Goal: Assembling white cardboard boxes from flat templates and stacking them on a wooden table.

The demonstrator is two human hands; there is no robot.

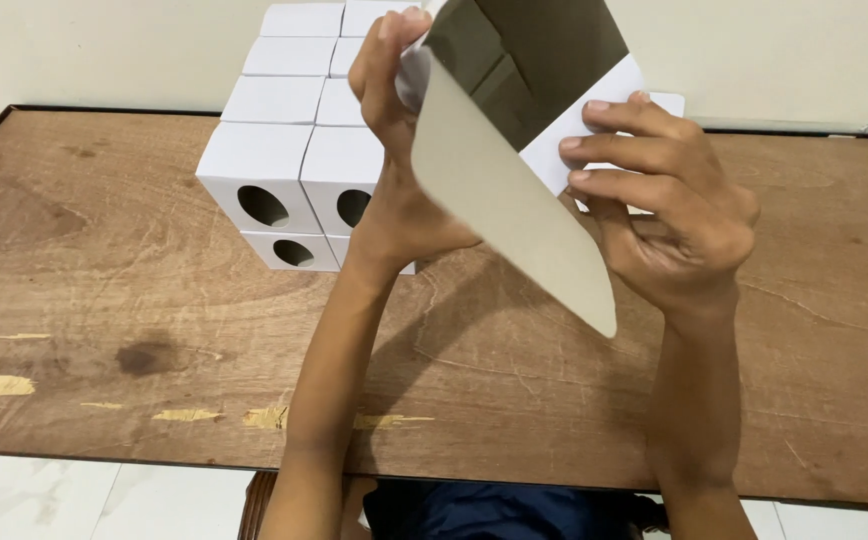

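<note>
Both hands — left (394,150), right (669,215) — grip a half-folded cardboard box (514,190) (grey inside) above stacked white boxes (274,160).

A partly folded cardboard box (514,150) is held up above the desk (134,330), tilted. It is white on the outside and grey-brown on the inside. Its open interior faces the camera, showing dark inner walls, and one long grey flap with a rounded corner hangs down toward the lower right. A white panel shows at its right side.
</note>
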